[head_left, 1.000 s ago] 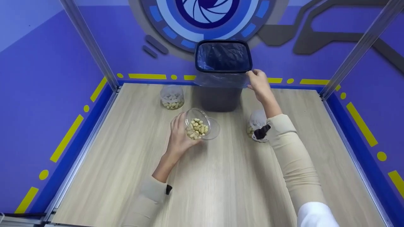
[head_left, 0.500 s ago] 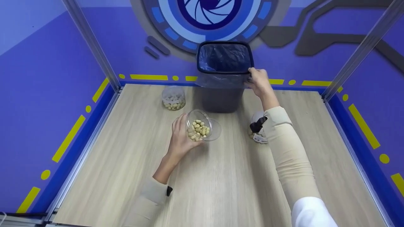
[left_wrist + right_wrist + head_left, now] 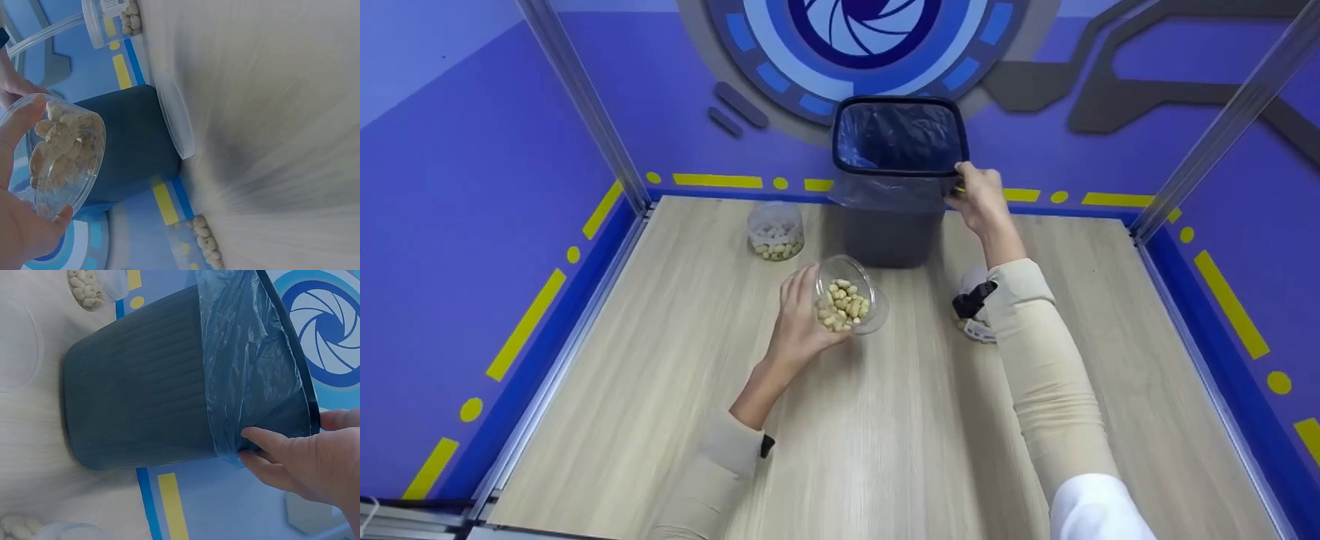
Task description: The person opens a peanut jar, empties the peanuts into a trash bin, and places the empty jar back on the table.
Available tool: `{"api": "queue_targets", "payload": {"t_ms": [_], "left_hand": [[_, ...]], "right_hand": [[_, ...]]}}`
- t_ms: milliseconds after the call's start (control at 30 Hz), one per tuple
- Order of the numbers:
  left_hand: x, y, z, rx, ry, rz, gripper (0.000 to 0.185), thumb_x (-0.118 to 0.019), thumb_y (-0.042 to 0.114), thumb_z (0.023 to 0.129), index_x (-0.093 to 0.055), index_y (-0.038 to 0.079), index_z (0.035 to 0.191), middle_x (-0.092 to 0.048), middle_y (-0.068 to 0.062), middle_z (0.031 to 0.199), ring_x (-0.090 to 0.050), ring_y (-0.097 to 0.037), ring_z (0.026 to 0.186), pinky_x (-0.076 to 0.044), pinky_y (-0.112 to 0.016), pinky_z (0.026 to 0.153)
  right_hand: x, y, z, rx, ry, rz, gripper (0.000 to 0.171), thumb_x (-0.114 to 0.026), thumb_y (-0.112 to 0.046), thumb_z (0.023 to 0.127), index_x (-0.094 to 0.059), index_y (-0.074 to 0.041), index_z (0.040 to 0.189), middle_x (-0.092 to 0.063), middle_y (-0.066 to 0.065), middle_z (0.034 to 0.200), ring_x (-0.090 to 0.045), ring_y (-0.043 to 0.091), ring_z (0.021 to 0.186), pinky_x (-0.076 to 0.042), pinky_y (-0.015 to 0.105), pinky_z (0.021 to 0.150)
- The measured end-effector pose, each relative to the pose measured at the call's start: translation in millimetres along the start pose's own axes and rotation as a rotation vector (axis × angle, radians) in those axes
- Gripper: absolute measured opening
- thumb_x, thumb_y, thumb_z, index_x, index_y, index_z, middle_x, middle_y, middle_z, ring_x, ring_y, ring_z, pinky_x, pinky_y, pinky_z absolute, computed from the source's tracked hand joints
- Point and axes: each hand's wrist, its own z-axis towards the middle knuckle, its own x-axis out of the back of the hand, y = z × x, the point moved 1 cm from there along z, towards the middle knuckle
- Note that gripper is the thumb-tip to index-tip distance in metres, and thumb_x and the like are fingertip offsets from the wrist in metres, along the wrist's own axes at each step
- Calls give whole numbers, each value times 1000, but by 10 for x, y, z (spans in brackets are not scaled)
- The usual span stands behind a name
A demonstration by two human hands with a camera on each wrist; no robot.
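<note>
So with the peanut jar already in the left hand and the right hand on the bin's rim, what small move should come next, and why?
Probably lift the open jar of peanuts toward the lined trash bin. The left hand grips the jar low, in front of the bin; the right hand grips the rim, and the jar's lid lies off on the table.

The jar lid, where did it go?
In the head view the clear lid lies flat on the table, right of the peanut jar in the left hand, before the bin.

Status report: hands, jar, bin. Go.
Left hand grips open peanut jar, tilted, off the table. Right hand holds bin rim. Jar lid lies beside bin; path clear.
</note>
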Motion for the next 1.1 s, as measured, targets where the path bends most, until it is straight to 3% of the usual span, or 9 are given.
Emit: {"api": "queue_targets", "payload": {"t_ms": [267,333,500,667,867,1100], "left_hand": [[103,7,111,-37,1,2,121,-100,24,50,-38,-4,149,-45,-24,149,-38,-43,139,-37,-49,117],[134,4,132,-42,-13,5,121,-100,25,51,-37,-4,150,-44,-24,149,-38,-43,139,-38,-49,117],[246,26,253,-69,-53,31,121,-101,29,54,-35,-2,151,-42,-22,152,-36,-42,141,-41,-46,115],[371,113,467,-156,-90,82,120,-101,30,56,-35,-1,152,-41,-20,153,-35,-39,142,-43,-42,114],[541,227,800,-235,-141,113,121,-100,36,57,-36,0,153,-42,-19,153,-37,-36,141,-36,-43,118],[659,391,1207,-283,-212,175,121,-99,33,60,-33,-1,154,-37,-19,156,-33,-38,142,-32,-42,120]], "right_hand": [[-48,-99,34,-58,-9,-61,70,-48,-18,106,-6,-8,161,-33,17,145,-38,36,141,-34,53,117],[-39,-104,55,-74,-2,-69,71,-49,-15,105,-5,-9,161,-34,16,141,-38,34,140,-34,54,117],[-8,-73,89,-72,9,-46,56,-50,-12,104,-20,-4,151,-39,10,117,-43,29,126,-36,56,115],[-13,-62,78,-37,5,-34,41,-50,-14,105,-29,-1,137,-40,12,122,-45,28,127,-35,58,115],[-38,-61,57,-37,4,-20,59,-49,-14,105,-18,-1,153,-25,19,156,-36,31,143,-32,57,116],[-33,-76,27,-46,-7,-29,60,-47,-15,107,-18,0,157,-20,19,163,-30,32,149,-30,56,118]]}}
